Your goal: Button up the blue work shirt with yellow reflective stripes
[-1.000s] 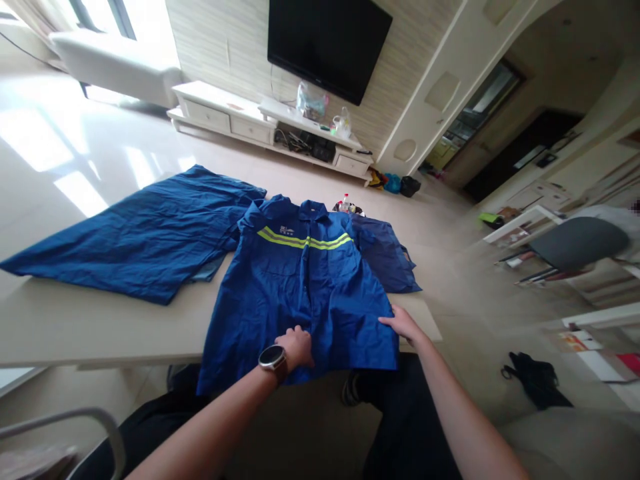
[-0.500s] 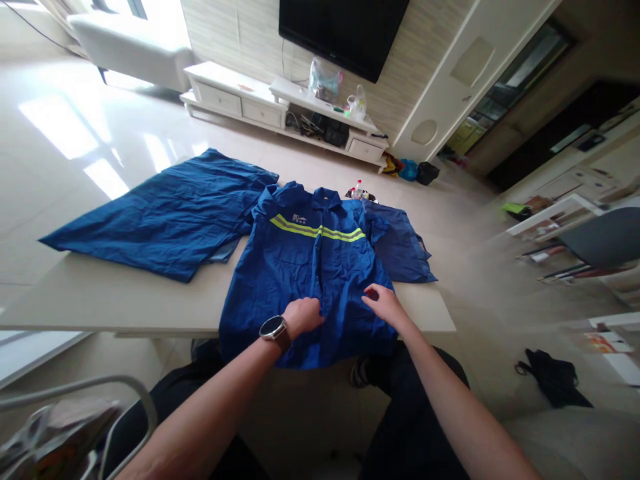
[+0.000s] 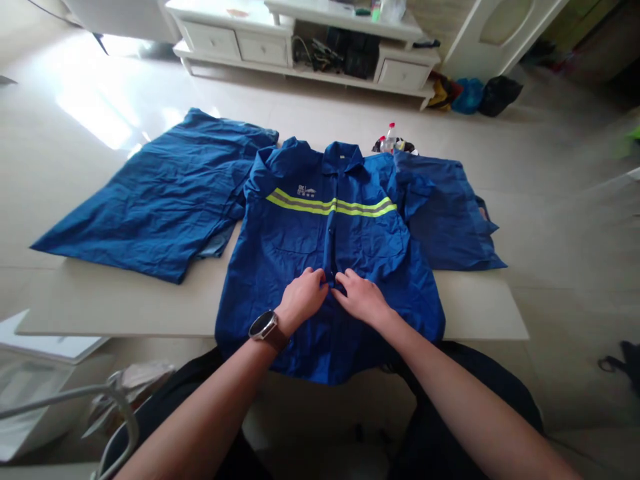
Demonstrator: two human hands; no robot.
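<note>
A blue work jacket (image 3: pixel 295 230) lies front up, with a yellow-green and grey reflective stripe across the chest and a white logo. Its lower edge hangs over the near side of the white table (image 3: pixel 125 313). My left hand (image 3: pixel 303 295), with a watch (image 3: pixel 263 325) on the wrist, pinches the front button placket around mid-length. Close beside it, my right hand (image 3: pixel 361 297) has its fingers closed on the same placket from the other side. Whatever sits between the fingertips is mostly hidden.
Blue trousers or similar cloth (image 3: pixel 145 200) lie left of the jacket. A darker blue folded garment (image 3: pixel 445 213) lies at right. Bottles (image 3: pixel 391 137) show past the far edge. A white TV cabinet (image 3: pixel 260 50) and plastic bags (image 3: pixel 469 95) stand beyond.
My right hand has moved left and closed on the placket. My left hand has moved slightly up the placket to meet it. The view has tilted down.
</note>
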